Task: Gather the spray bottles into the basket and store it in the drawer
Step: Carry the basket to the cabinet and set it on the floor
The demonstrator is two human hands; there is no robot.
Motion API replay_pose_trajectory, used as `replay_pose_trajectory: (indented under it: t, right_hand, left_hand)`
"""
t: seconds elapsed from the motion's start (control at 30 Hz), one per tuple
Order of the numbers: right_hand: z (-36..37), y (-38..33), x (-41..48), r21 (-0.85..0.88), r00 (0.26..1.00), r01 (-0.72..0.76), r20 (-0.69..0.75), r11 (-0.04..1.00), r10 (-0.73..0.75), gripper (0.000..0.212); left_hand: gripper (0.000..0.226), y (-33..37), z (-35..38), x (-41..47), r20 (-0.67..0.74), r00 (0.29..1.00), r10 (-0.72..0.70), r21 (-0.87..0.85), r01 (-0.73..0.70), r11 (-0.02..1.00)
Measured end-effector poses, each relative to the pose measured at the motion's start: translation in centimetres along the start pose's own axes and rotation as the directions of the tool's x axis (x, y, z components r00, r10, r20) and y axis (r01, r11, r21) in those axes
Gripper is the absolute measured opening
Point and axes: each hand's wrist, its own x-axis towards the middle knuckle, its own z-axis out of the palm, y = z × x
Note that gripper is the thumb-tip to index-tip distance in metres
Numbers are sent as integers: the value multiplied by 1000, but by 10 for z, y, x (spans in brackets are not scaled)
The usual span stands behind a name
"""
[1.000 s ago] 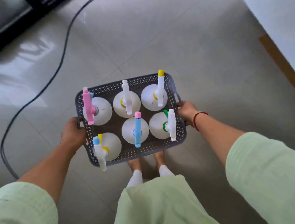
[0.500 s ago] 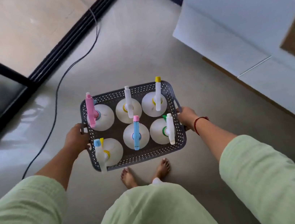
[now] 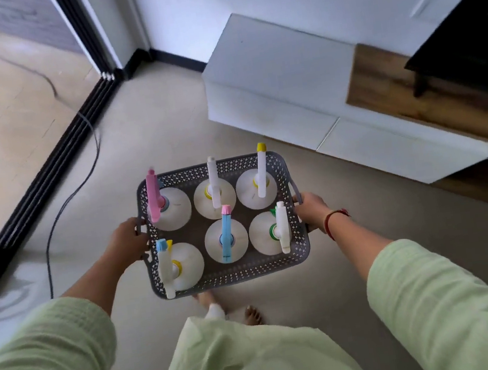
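Note:
I carry a grey perforated basket [image 3: 242,274] level in front of me, above the floor. Inside it stand several white spray bottles in two rows, among them one with a pink sprayer [image 3: 154,197] at the back left and one with a blue sprayer [image 3: 226,237] in the front middle. My left hand [image 3: 126,240] grips the basket's left handle and my right hand [image 3: 312,208] grips its right handle. A low white cabinet with drawer fronts [image 3: 355,141] stands ahead on the right, its drawers closed.
A black cable [image 3: 79,183] trails over the floor on the left beside a black sliding-door track [image 3: 54,158]. A wooden shelf [image 3: 431,95] and a dark TV [image 3: 470,21] sit on the right. My bare feet [image 3: 251,315] show below the basket.
The view has swung up and to the right as I walk; the white cabinet is now closer and ahead. The basket stays held by both handles.

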Motion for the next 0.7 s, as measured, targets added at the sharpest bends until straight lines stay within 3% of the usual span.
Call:
replay_pose_trajectory:
  t: [0.3, 0.7]
  right_hand:
    - [-58, 31, 17, 175, 983, -113, -120, 978, 136, 13]
    - [-116, 71, 40, 555, 907, -215, -192, 803, 376, 21]
  left_hand:
    - [39, 129, 29, 52, 195, 970, 144, 164, -177, 970]
    - [40, 306, 117, 130, 463, 848, 257, 379, -452, 808]
